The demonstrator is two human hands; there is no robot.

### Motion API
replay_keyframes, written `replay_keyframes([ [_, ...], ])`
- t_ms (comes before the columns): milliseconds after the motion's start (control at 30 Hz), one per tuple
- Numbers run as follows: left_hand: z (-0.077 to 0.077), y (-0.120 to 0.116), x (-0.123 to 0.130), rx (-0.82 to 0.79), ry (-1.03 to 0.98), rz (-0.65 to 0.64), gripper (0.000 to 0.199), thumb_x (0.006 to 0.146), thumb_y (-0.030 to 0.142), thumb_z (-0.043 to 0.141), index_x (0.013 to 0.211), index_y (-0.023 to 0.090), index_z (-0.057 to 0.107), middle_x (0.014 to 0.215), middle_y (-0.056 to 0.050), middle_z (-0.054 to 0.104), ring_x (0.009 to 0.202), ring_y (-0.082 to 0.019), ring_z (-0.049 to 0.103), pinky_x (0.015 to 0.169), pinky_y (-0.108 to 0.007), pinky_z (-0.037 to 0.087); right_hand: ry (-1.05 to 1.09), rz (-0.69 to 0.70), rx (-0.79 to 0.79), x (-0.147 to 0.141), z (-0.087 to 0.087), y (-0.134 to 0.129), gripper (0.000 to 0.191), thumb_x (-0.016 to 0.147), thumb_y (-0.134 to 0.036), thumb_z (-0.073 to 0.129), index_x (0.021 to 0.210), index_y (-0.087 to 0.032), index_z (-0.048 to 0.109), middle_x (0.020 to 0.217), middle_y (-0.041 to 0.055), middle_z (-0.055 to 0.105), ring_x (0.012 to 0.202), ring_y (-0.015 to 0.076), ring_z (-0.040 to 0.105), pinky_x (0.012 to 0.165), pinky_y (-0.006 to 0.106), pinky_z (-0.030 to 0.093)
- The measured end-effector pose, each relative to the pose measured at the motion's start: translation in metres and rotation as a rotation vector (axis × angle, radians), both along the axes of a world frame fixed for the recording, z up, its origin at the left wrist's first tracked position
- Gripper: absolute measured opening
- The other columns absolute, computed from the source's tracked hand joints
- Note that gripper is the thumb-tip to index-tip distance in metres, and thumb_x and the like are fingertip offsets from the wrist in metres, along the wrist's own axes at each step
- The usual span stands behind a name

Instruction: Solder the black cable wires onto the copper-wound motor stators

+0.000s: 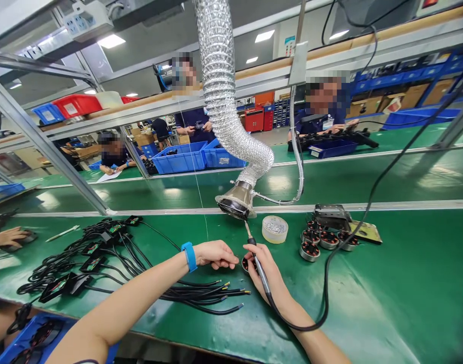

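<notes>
My right hand (pixel 264 268) is shut around a soldering iron (pixel 259 258), whose tip points up and away from me, just below a fume extractor nozzle (pixel 237 200). Under its fingers lies a small round motor (pixel 245 264), mostly hidden. My left hand (pixel 216 254), wearing a blue wristband (pixel 189 256), has its fingers together and holds nothing I can see. Its fingertips stop just short of that motor. Below it lies a bundle of black wires (pixel 212 296) with bare coloured ends. Several similar motors (pixel 315 240) stand to the right.
Black-cabled circuit boards (pixel 95 253) lie at left on the green bench (pixel 383 283), beside a co-worker's hand (pixel 7 237). A clear round tub (pixel 274 229) and a metal fixture (pixel 332 217) sit ahead. A blue bin (pixel 38 338) is near me; the iron's cable (pixel 326 298) runs overhead.
</notes>
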State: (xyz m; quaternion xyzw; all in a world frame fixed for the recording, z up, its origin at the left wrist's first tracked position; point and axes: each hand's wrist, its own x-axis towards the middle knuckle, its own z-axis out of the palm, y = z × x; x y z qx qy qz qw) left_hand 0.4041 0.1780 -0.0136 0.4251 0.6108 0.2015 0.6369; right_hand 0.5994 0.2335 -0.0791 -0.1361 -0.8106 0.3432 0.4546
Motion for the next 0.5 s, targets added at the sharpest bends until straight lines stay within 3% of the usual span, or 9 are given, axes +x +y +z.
replay_keyframes([
  [133, -0.004, -0.004, -0.004, 0.056, -0.015, 0.035, 0.053, 0.059, 0.059, 0.083, 0.075, 0.011, 0.069, 0.055, 0.003, 0.051, 0.043, -0.003, 0.035, 0.043, -0.023, 0.018, -0.007, 0.015, 0.001, 0.000, -0.003, 0.001, 0.037, 0.096, -0.010, 0.037, 0.129, -0.024, 0.048, 0.103, 0.0066, 0.047, 0.085, 0.0141, 0.058, 0.080, 0.028, 0.054],
  [333, -0.007, -0.008, -0.010, 0.073, -0.064, 0.084, 0.056, 0.060, 0.059, 0.081, 0.082, 0.008, 0.071, 0.068, -0.002, 0.061, 0.052, -0.005, 0.045, 0.052, -0.023, 0.035, -0.032, 0.030, 0.008, 0.004, -0.006, -0.001, 0.038, 0.097, -0.013, 0.040, 0.132, -0.024, 0.046, 0.108, 0.0075, 0.046, 0.089, 0.0148, 0.058, 0.084, 0.030, 0.053],
  [500, -0.003, -0.013, -0.008, 0.131, -0.028, 0.091, 0.048, 0.063, 0.053, 0.079, 0.079, 0.009, 0.071, 0.059, 0.003, 0.050, 0.051, -0.004, 0.037, 0.049, -0.022, 0.024, -0.080, 0.040, 0.028, 0.001, -0.007, -0.004, 0.042, 0.094, -0.016, 0.052, 0.134, -0.027, 0.046, 0.120, 0.0094, 0.045, 0.095, 0.0169, 0.059, 0.087, 0.031, 0.053],
])
